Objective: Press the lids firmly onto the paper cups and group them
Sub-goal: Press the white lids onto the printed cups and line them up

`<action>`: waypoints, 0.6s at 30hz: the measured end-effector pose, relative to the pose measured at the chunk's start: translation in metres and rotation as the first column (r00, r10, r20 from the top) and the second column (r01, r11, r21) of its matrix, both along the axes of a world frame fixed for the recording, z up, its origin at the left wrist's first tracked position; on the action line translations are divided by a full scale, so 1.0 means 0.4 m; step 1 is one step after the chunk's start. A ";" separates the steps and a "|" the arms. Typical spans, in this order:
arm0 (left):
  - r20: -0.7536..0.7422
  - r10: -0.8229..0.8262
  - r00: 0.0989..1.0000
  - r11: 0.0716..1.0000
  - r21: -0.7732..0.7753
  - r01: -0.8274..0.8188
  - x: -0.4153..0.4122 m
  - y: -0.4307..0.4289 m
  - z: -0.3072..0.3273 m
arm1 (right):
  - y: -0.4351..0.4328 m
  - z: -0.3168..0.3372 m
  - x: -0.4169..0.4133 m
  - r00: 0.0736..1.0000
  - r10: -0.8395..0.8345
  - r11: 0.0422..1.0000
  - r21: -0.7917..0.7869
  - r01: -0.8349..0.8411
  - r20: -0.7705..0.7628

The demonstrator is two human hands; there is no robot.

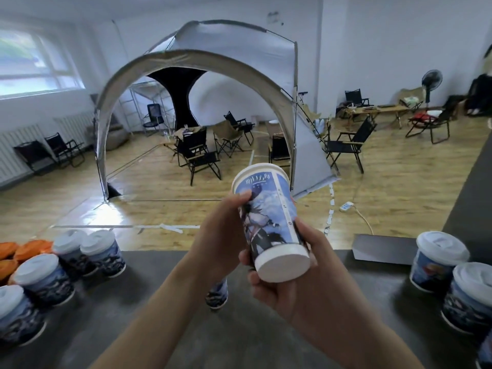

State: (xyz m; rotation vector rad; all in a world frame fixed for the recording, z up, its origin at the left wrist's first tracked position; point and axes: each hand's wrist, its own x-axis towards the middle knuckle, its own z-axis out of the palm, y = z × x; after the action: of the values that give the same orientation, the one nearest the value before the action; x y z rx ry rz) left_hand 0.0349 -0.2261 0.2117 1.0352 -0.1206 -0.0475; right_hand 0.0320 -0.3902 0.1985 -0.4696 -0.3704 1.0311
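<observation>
Above the table's (165, 288) middle, our left hand (218, 235) gripped the cup (271, 217) near its lid (257, 172), our right hand (300, 283) its base; pressing round the rim seemed wise.

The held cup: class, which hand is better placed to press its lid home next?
Probably left: the left hand grips the held cup just under its lid, while the right hand supports the base.

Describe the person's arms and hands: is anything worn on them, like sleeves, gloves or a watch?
Nothing worn shows. The left forearm and right forearm are bare, with no sleeve up to the frame's edge. The left hand and right hand have no gloves; no ring, watch or bracelet is visible.
</observation>
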 end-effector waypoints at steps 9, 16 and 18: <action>0.050 0.137 0.989 0.984 0.109 -0.142 -0.057 0.134 0.058 | 0.128 0.067 -0.080 0.963 -0.216 0.920 -0.295 0.257 0.164; 0.136 0.047 0.990 0.998 0.032 -0.052 -0.106 0.255 0.074 | 0.259 0.126 -0.138 0.986 -0.159 0.971 -0.171 0.165 0.048; 0.144 0.052 0.988 0.997 0.042 -0.058 -0.113 0.294 0.078 | 0.286 0.129 -0.147 0.971 -0.181 0.947 -0.240 0.215 0.158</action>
State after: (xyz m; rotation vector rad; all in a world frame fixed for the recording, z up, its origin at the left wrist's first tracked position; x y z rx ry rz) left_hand -0.0105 -0.1087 0.2427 1.0870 -0.2221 0.0747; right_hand -0.0266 -0.2757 0.2501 -0.7960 -0.3026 0.8555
